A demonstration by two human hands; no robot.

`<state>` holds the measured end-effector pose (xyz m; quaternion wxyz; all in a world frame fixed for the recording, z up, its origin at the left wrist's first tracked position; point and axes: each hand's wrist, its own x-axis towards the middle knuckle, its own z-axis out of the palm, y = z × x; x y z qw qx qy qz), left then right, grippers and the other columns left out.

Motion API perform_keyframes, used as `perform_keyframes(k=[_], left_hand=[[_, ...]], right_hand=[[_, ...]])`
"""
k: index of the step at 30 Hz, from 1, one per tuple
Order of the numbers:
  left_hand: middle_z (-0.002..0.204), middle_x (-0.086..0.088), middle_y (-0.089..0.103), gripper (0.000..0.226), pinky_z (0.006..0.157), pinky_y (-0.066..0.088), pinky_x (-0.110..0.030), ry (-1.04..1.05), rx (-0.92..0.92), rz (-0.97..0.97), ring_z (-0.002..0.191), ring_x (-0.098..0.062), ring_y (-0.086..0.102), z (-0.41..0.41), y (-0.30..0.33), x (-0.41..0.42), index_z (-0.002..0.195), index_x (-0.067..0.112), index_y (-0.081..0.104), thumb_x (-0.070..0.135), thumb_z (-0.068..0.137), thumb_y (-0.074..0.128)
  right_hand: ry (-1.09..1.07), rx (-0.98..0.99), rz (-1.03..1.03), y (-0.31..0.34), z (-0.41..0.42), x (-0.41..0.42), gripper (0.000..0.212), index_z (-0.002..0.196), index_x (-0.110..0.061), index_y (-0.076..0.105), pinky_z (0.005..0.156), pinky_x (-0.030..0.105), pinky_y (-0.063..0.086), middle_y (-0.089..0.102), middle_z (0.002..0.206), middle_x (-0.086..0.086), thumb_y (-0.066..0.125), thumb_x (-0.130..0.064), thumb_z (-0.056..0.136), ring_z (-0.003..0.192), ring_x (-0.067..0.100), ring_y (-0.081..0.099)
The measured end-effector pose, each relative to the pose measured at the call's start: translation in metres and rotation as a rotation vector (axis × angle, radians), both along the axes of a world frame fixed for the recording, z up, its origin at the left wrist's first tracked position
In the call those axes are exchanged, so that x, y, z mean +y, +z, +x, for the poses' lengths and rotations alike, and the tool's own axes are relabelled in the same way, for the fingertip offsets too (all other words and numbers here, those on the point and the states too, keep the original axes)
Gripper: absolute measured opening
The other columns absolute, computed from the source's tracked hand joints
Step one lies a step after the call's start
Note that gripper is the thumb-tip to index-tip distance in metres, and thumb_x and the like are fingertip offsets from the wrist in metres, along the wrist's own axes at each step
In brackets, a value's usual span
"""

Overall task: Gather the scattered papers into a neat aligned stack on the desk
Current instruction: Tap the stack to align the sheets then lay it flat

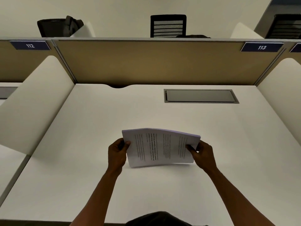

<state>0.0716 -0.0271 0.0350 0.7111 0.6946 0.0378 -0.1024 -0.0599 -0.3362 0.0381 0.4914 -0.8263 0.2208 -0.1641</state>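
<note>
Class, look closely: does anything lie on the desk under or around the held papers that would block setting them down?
Nothing visible does. Both hands, left hand and right hand, hold the papers over bare desk.

A grey rectangular metal cable hatch [201,96] sits flush in the far right of the counter. Behind it stands a tan fabric divider panel [162,62] carrying dark blue number plates reading 112 [30,45] and 113 [261,47]. Beyond the panel, a black mesh-backed office chair [168,26] faces this way, and a dark bag [60,26] rests to its left.

papers [160,148] on desk [81,160] centre | hatch [201,96] behind-right | partition [162,62] rear
</note>
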Motion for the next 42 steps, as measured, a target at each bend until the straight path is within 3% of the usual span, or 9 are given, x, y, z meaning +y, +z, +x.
perform_keyframes(k=[4,11,16,19,26,31,34,37,42], left_hand=[[0.102,-0.008,0.078,0.015,0.076,0.061,-0.040,0.012,0.070,0.010,0.093,-0.027,0.074,0.002,0.005,0.000,0.105,0.012,0.075,0.007,0.095,0.067],[0.116,-0.019,0.073,0.043,0.083,0.062,-0.043,-0.094,0.215,0.125,0.097,-0.032,0.074,0.006,0.015,0.010,0.131,0.006,0.063,0.011,0.090,0.075],[0.148,-0.005,0.054,0.084,0.112,0.043,-0.038,-0.003,-0.198,0.587,0.134,-0.022,0.052,0.013,0.046,0.005,0.151,0.017,0.045,0.040,0.079,0.083],[0.147,0.007,0.054,0.076,0.112,0.039,-0.031,-0.220,-0.487,0.555,0.134,-0.007,0.047,0.022,0.080,-0.004,0.146,0.025,0.052,0.049,0.079,0.079],[0.129,0.006,0.070,0.047,0.096,0.057,-0.045,-0.745,-0.277,0.590,0.113,-0.015,0.069,0.033,0.111,-0.012,0.139,0.027,0.058,0.042,0.095,0.065],[0.114,-0.002,0.077,0.027,0.083,0.062,-0.041,-0.757,-0.154,0.223,0.098,-0.023,0.076,0.016,0.095,-0.002,0.122,0.022,0.068,0.035,0.101,0.057],[0.111,-0.012,0.077,0.028,0.074,0.063,-0.040,-0.688,-0.071,0.034,0.092,-0.033,0.077,0.009,0.085,0.004,0.122,0.019,0.067,0.034,0.100,0.060],[0.112,-0.016,0.076,0.030,0.074,0.062,-0.042,-0.641,-0.013,-0.057,0.092,-0.035,0.076,0.002,0.074,0.011,0.125,0.018,0.066,0.033,0.100,0.060],[0.120,-0.023,0.072,0.037,0.087,0.058,-0.058,-0.455,0.139,-0.172,0.102,-0.044,0.071,0.000,0.054,0.032,0.130,0.015,0.064,0.031,0.096,0.063]], right_hand=[[0.133,0.040,-0.061,0.023,0.013,-0.013,0.027,0.113,-0.014,0.071,0.069,0.013,0.055,0.072,0.096,-0.009,0.075,-0.014,0.086,0.082,-0.001,0.070],[0.384,0.147,0.385,0.084,0.043,-0.032,0.025,0.113,-0.010,0.071,0.079,0.048,0.062,0.076,0.104,0.011,0.070,-0.004,0.089,0.092,0.032,0.075],[0.517,0.205,0.365,0.115,0.064,-0.029,0.027,0.116,-0.005,0.069,0.077,0.046,0.062,0.076,0.104,0.015,0.067,-0.001,0.090,0.091,0.035,0.075],[0.591,0.273,0.327,0.131,0.080,-0.025,0.023,0.111,-0.007,0.072,0.079,0.046,0.062,0.077,0.103,0.013,0.070,-0.003,0.089,0.092,0.034,0.075],[0.808,0.432,0.289,0.168,0.112,-0.014,0.023,0.112,-0.005,0.073,0.076,0.037,0.061,0.075,0.110,0.014,0.070,-0.004,0.089,0.093,0.030,0.074],[0.871,0.517,0.335,0.176,0.120,-0.013,0.025,0.114,-0.006,0.072,0.075,0.036,0.060,0.074,0.114,0.017,0.071,-0.015,0.091,0.094,0.031,0.074],[0.798,0.415,0.493,0.164,0.114,-0.013,0.035,0.114,-0.010,0.072,0.077,0.037,0.059,0.074,0.111,0.014,0.061,-0.036,0.094,0.092,0.025,0.073],[0.711,0.307,0.941,0.131,0.092,-0.009,0.085,0.118,-0.012,0.070,0.075,0.038,0.059,0.075,0.107,0.013,0.048,-0.080,0.073,0.092,0.028,0.074],[0.495,0.001,1.581,0.058,0.039,0.030,0.112,0.147,-0.018,0.047,0.115,0.058,0.025,0.055,0.142,0.018,0.045,-0.095,0.065,0.133,0.040,0.045]])
